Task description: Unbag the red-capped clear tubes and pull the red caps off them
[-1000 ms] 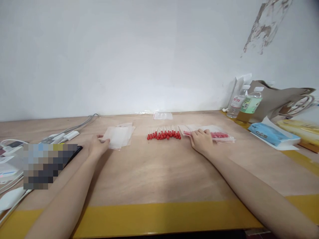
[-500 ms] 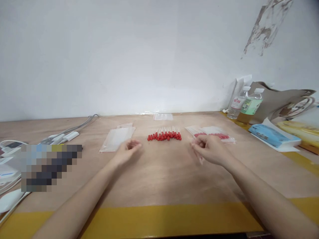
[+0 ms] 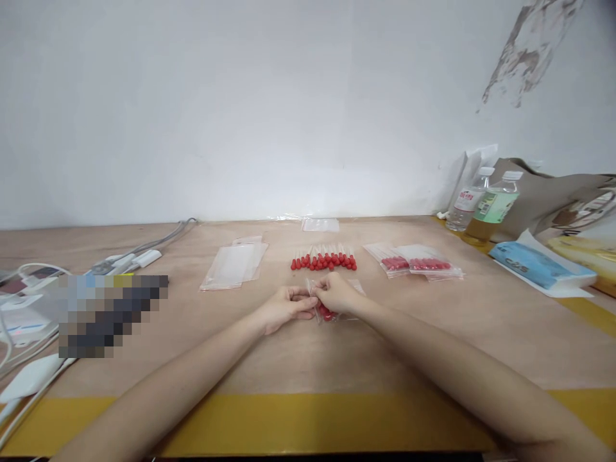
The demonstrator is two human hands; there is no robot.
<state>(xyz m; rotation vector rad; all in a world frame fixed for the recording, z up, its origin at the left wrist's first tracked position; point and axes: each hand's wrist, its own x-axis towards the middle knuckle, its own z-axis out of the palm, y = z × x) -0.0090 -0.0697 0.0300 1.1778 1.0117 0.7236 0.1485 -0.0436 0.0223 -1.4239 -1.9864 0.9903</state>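
Both arms are bare from where they come into sight at the near edge of the table up to the hands; no sleeve or cuff shows on either. The left hand (image 3: 285, 308) has no ring, watch or band that I can see, nor does the right hand (image 3: 337, 294). Fingernails are too small to judge. The wrists are plain, with no markings.

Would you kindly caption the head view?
Both hands pinch a small clear plastic bag of red-tipped droppers above the wooden table.
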